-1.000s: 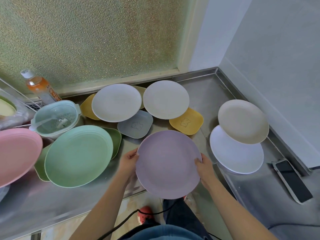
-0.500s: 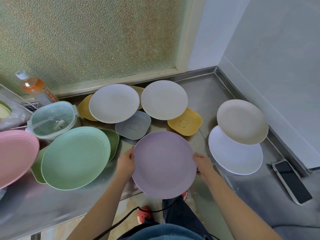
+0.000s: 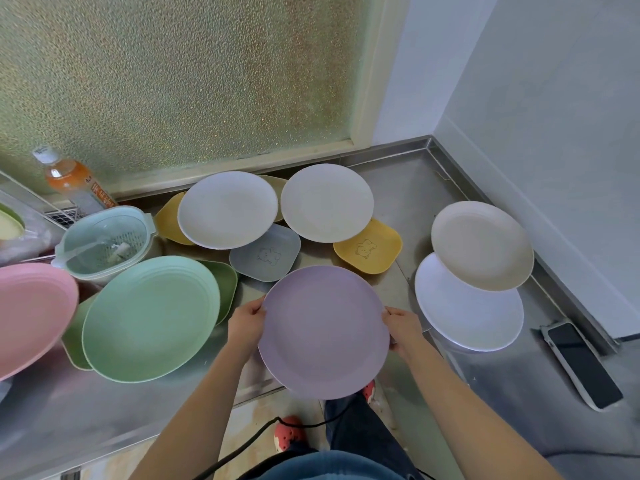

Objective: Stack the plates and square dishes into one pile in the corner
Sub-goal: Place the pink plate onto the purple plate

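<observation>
Hands: we've got the left hand (image 3: pixel 246 322) and right hand (image 3: pixel 403 327) clamped on opposite rims of the lilac plate (image 3: pixel 323 332), held level over the worktop (image 3: pixel 408 199) edge.
Progress: barely started imo. Only two plates overlap so far, the beige plate (image 3: pixel 481 245) on the white plate (image 3: pixel 467 306), at 3 o'clock from ours.
Corner: the spot at 1 o'clock is bare steel, no pile there yet.
Left to do: pretty much everything. Two pale plates (image 3: pixel 228 209) at 12, the grey dish (image 3: pixel 265 252) and yellow dish (image 3: pixel 369 249) tucked under them, the green plate (image 3: pixel 150 318) at 9, the pink plate (image 3: pixel 31 317) further out.
In the way: phone (image 3: pixel 581 365) at 4 o'clock near the wall, plus a strainer tub (image 3: pixel 104 242) and bottle (image 3: pixel 74 183) at 10.
</observation>
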The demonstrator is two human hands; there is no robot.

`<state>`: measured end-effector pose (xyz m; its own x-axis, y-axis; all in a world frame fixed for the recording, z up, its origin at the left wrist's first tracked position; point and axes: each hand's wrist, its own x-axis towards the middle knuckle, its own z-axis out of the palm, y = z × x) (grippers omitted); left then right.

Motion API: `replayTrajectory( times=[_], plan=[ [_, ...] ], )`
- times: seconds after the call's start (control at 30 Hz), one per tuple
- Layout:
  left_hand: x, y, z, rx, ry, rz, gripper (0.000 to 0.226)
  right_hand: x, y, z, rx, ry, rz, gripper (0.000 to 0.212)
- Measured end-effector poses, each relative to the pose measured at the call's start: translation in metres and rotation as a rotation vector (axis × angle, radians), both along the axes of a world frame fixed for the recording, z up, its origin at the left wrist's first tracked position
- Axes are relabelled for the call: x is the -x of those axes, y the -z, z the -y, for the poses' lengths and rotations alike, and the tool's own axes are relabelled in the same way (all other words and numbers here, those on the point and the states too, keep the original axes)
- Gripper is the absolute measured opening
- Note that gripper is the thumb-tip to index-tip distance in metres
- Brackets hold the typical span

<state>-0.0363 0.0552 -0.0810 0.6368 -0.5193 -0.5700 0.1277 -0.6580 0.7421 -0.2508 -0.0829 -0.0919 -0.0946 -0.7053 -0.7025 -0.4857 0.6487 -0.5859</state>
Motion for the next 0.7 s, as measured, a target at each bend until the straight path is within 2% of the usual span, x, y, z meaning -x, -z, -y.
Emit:
replayTrajectory(
  times=[0.1, 0.2, 0.33, 0.53, 0.7],
  plan=[
    [-0.003, 0.003, -0.001, 0.006, -0.074, -0.056, 0.030, -0.001, 0.000, -0.002, 0.013, -0.044, -0.005, 0.021],
    [-0.008, 0.008, -0.004, 0.084, -0.210, -0.197, 0.025, 0.000, -0.005, -0.005, 0.022, -0.126, -0.002, 0.017],
    [-0.008, 0.010, -0.010, 0.119, -0.325, -0.318, 0.021, 0.004, 0.000, -0.011, 0.078, -0.145, 0.045, 0.026],
    [-0.012, 0.014, -0.006, 0.054, -0.386, -0.332, 0.024, 0.006, -0.001, -0.012, 0.149, -0.131, 0.056, 0.031],
    [-0.005, 0.011, -0.001, 0.097, -0.430, -0.353, 0.018, 0.006, -0.004, -0.004, 0.207, -0.135, 0.041, 0.032]
  ],
)
